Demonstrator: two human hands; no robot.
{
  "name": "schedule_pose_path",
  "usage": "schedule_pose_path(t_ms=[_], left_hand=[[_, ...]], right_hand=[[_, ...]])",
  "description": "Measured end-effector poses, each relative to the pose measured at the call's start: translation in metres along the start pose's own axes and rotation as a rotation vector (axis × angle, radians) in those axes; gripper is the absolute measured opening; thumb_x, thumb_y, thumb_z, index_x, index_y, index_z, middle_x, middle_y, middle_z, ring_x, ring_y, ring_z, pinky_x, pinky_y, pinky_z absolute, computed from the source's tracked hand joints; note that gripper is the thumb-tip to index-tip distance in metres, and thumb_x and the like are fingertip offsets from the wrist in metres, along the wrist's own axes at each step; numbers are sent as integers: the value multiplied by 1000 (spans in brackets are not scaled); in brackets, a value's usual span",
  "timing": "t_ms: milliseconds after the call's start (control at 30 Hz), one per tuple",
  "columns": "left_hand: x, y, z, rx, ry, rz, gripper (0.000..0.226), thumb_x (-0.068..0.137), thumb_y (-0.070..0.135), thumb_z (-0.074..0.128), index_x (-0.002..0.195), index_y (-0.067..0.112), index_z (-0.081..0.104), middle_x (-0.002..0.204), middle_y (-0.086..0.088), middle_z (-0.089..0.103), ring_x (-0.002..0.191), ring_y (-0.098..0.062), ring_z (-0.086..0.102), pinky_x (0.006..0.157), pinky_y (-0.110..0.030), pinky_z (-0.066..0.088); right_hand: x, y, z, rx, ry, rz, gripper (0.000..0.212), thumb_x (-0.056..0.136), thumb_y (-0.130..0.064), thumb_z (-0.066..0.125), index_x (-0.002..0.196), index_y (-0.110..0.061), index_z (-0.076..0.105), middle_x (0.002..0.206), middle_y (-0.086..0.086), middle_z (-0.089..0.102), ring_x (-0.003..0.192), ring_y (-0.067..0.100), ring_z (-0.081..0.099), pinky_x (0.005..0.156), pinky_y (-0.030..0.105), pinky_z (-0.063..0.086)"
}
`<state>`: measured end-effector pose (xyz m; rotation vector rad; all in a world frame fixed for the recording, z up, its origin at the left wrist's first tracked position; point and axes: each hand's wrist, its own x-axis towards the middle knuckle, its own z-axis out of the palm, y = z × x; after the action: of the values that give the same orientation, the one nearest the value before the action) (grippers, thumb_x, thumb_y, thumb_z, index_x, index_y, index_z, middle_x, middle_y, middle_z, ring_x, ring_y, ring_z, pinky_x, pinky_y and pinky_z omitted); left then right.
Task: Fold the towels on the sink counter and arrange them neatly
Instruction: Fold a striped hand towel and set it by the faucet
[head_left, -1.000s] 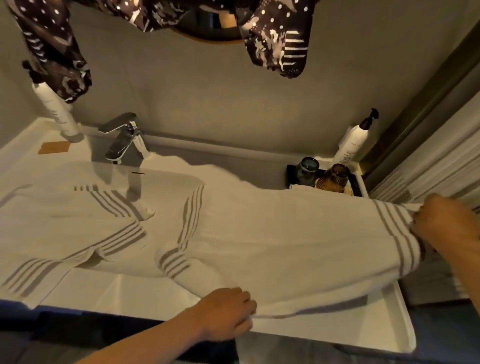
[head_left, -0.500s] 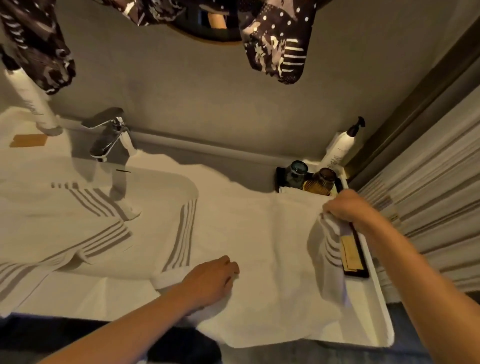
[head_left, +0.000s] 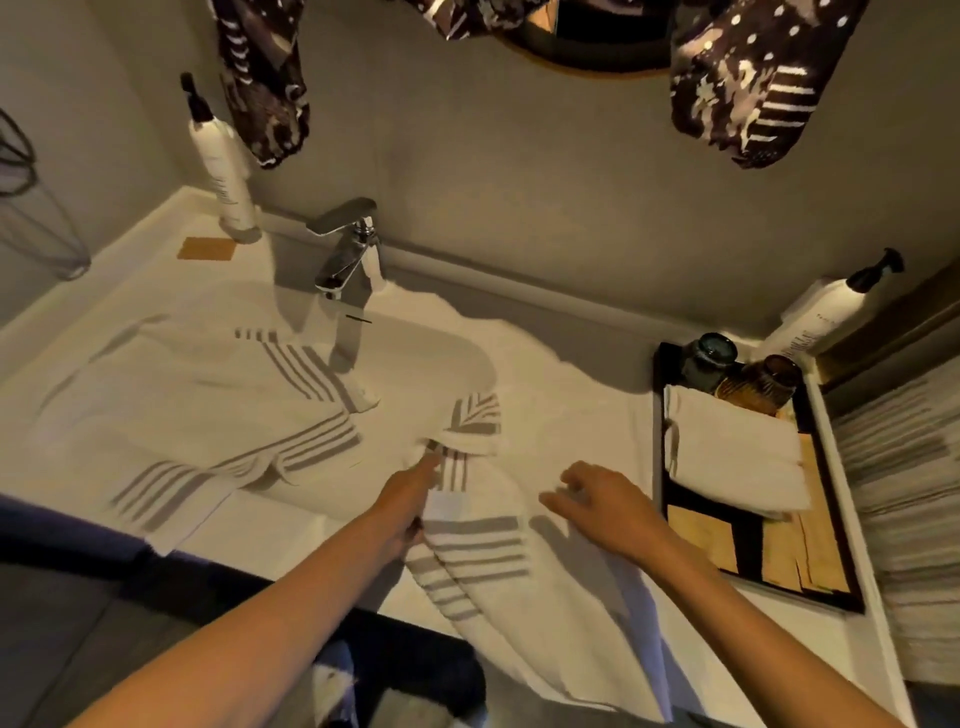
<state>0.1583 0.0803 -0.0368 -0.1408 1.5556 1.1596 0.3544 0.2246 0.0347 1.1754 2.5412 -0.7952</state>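
I am looking down at my two arms reaching over the counter (head_left: 291, 545). My left hand (head_left: 410, 499) is lying on the folded towel (head_left: 561, 582), near its grey stripes. Its fingers are pointing out straight and are touching the cloth, but part of the hand is hidden by a fold, so I cannot tell if the thumb is pinching anything. My right hand (head_left: 605, 506) is hanging just over the same towel, with its fingers spread loose and a little bent, holding nothing. This towel is lying doubled over, and its near end is drooping off the front edge of the counter.

A second towel (head_left: 171, 410) is lying spread out flat to the left, reaching into the sink (head_left: 415, 353) under the tap (head_left: 345, 254). To the right a black tray (head_left: 831, 592) is holding a small folded white cloth (head_left: 737, 457) and two cups (head_left: 737, 366). A pump bottle (head_left: 826, 312) is standing behind the tray, and another bottle (head_left: 223, 176) is standing at the back left by the wall.
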Motion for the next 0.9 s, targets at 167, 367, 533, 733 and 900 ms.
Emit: schedule_pose_path(t_ms=[167, 367, 533, 733, 900], left_hand=[[5, 5, -4, 578, 105, 126, 20, 87, 0, 51, 103, 5, 62, 98, -17, 63, 77, -27, 59, 59, -26, 43], [-24, 14, -25, 445, -224, 243, 14, 98, 35, 58, 102, 24, 66, 100, 6, 69, 92, -15, 63, 83, -28, 48], [-17, -7, -34, 876, -384, 324, 87, 66, 51, 83, 141, 24, 47, 131, 7, 60, 119, -11, 58, 101, -27, 45], [-24, -18, -65, 1228, -112, 596, 23, 76, 1, 67, 89, 18, 76, 98, -4, 72, 88, -14, 63, 78, -31, 46], [-49, -55, -109, 1059, 152, 637, 64, 71, -18, 48, 45, 39, 62, 121, 4, 58, 113, -11, 51, 89, -31, 46]], right_hand=[[-17, 5, 73, 1, -183, -21, 67, 78, -69, 58, 123, -21, 43, 112, -1, 58, 98, 18, 58, 71, 31, 44], [2, -17, 82, 172, 157, -214, 62, 81, -61, 61, 126, -21, 46, 119, -5, 52, 108, 15, 52, 90, 34, 47], [26, -38, 92, -349, 12, -354, 52, 88, -53, 53, 125, -18, 47, 119, 6, 55, 109, 29, 51, 79, 38, 39], [51, -4, 57, -19, 21, -74, 23, 96, -35, 52, 94, -12, 48, 89, 6, 57, 84, 28, 57, 62, 32, 31], [43, -17, 46, 256, -41, -27, 28, 87, -32, 64, 99, -7, 65, 102, 13, 67, 96, 31, 61, 72, 29, 40]])
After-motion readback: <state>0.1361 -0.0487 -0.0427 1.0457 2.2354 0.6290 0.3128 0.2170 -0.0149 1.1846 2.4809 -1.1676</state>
